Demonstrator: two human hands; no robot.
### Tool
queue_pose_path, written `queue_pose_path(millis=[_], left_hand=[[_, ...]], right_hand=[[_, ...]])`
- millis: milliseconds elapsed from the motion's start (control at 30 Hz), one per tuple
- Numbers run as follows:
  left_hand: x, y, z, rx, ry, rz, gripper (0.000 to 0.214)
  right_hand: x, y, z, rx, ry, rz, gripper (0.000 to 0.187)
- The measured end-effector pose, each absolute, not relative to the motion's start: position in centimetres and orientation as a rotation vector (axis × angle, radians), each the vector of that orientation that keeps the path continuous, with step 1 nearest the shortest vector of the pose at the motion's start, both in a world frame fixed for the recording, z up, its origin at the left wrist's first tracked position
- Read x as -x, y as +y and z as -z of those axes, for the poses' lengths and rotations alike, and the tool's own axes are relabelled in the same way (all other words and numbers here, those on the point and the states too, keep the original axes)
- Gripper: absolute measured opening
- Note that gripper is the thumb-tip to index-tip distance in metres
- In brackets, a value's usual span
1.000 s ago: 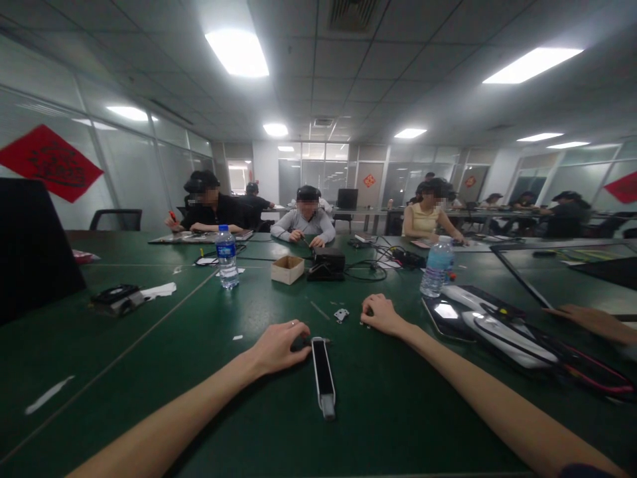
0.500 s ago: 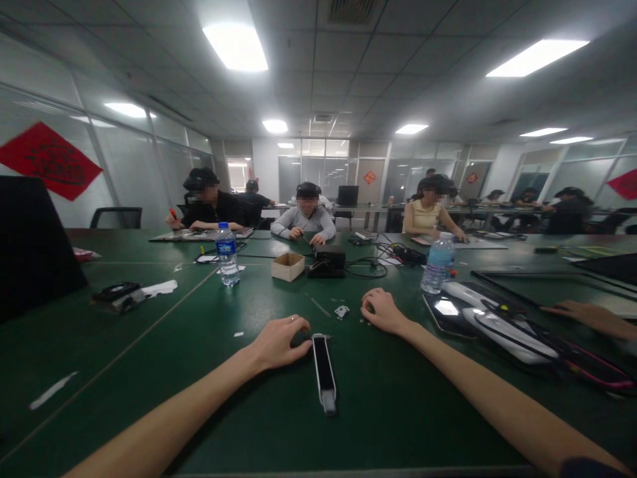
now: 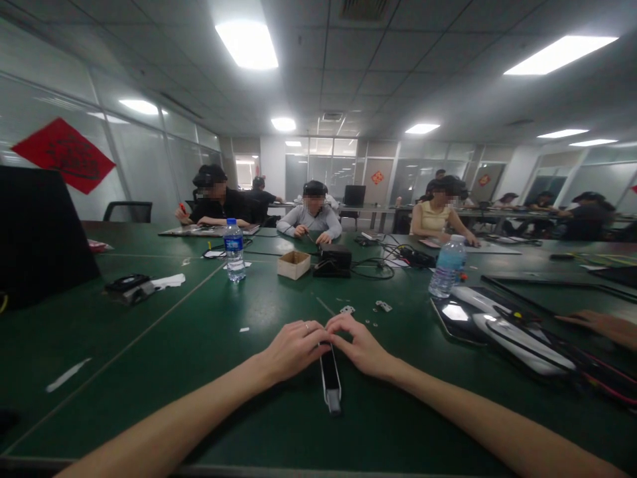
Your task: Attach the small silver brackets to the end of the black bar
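A long, slim white-edged device with a black face (image 3: 329, 373) and a grey near end lies on the green table. My left hand (image 3: 298, 348), a ring on one finger, is closed on its far end. My right hand (image 3: 362, 346) meets the left there, fingertips pinched together; whatever they hold is hidden. Just beyond the hands lie a small metal plate (image 3: 347, 310), partly behind my right fingers, and another small metal piece (image 3: 383, 306). Tiny bits (image 3: 371, 323) are scattered nearby.
Ahead stand a small open cardboard box (image 3: 293, 264), a black box (image 3: 332, 260) with cables and a water bottle (image 3: 233, 249). To the right are another bottle (image 3: 446, 267), a white device (image 3: 522, 342) and another person's hand (image 3: 592, 322). People sit across the table.
My right hand has moved left from beside the small parts to the device's far end, joining my left hand. A second small metal piece now shows where it was. The view shifted slightly.
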State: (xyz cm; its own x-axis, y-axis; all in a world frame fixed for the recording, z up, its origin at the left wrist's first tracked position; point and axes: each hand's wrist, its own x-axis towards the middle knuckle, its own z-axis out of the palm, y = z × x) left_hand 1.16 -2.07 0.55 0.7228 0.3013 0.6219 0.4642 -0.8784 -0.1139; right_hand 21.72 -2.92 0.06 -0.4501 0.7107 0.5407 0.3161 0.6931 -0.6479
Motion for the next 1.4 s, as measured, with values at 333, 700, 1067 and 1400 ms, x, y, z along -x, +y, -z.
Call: queue_pose_path(millis=[333,700,1067,1400], left_hand=[[-0.9,-1.3,-0.4,2.674,-0.591,0.936,0.01],[-0.3,-1.0,-0.9,2.691,-0.578,0.848,0.01],[2.0,0.7,-2.9,2.854,-0.831,0.384,0.009],[1.4,0.8,-2.0,2.864,-0.924,0.374,0.011]], right_hand=[[-22.0,-2.9,0.4,0.802,-2.063,-0.602,0.018],[-22.4,-2.9,-0.2,0.892,-2.096,-0.389,0.016],[-23.8,-1.4,0.1,1.166,-2.34,-0.043,0.016],[-23.8,-1.3,0.2,1.092,-2.393,-0.065,0.007]])
